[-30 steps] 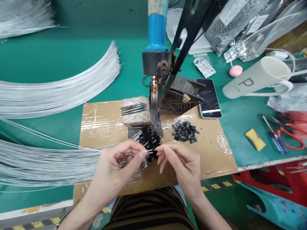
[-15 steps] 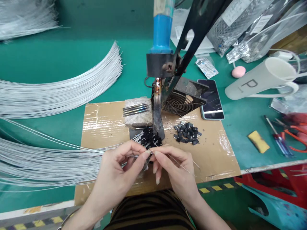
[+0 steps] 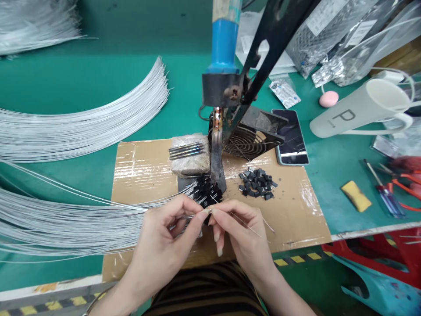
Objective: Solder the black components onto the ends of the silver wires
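Observation:
My left hand [image 3: 166, 237] is closed, its thumb and forefinger pinching the end of a white wire [image 3: 130, 206] that comes in from the left. Fingertip to fingertip with it, my right hand [image 3: 243, 228] pinches thin bare leads [image 3: 250, 227], which stick out to the right across the palm. What lies exactly between the fingertips is too small to make out. Just beyond them are black-tipped wire ends [image 3: 205, 188] in a cluster. A blue-handled soldering iron [image 3: 224, 48] hangs above in a stand, its dark tip pointing down at the cluster.
Loose small black pieces [image 3: 258, 183] lie on the cardboard sheet [image 3: 296, 210]. Behind are a wrapped block [image 3: 189, 166] with metal rods, a fan [image 3: 250, 142] and a phone [image 3: 291, 136]. White wire bundles [image 3: 82, 131] fill the left. A mug [image 3: 358, 109] and yellow sponge [image 3: 356, 196] stand right.
Both hands stay together in nearly the same place, still pinching. My right hand's lower fingers have shifted slightly. The whole view has moved a few pixels.

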A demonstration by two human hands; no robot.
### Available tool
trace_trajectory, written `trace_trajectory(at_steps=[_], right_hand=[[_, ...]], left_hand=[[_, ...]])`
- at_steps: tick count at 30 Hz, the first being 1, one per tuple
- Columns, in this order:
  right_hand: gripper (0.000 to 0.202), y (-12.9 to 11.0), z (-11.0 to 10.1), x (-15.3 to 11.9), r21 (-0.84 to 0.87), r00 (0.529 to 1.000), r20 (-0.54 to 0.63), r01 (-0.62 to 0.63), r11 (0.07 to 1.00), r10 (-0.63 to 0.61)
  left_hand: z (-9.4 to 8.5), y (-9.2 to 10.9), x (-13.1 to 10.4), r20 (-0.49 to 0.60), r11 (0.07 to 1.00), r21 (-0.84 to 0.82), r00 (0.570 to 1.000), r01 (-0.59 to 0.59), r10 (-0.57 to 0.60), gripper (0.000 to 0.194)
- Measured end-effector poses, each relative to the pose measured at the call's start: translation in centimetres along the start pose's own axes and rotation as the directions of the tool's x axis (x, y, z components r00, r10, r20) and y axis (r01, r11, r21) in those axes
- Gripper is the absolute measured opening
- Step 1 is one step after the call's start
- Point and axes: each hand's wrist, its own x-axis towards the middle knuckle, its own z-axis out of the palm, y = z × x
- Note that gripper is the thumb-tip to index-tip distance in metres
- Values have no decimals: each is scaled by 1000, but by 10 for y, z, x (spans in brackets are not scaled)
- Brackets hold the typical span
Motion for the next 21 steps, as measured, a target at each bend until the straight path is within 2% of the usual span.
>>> trace_trajectory(at_steps=[11, 17, 21], right_hand=[[15, -13, 4, 5, 147, 992, 5, -126, 981, 127], [15, -12, 3, 4, 160, 992, 8, -124, 979, 125], [14, -12, 4, 3, 163, 994, 0, -105, 981, 106]], left_hand=[[-2, 0, 1, 51, 1000, 3, 999, 12, -12, 25], [1, 5, 2, 17, 999, -37, 1000, 20, -19, 22], [4, 4, 3, -21, 998, -53, 1000, -20, 19, 19]])
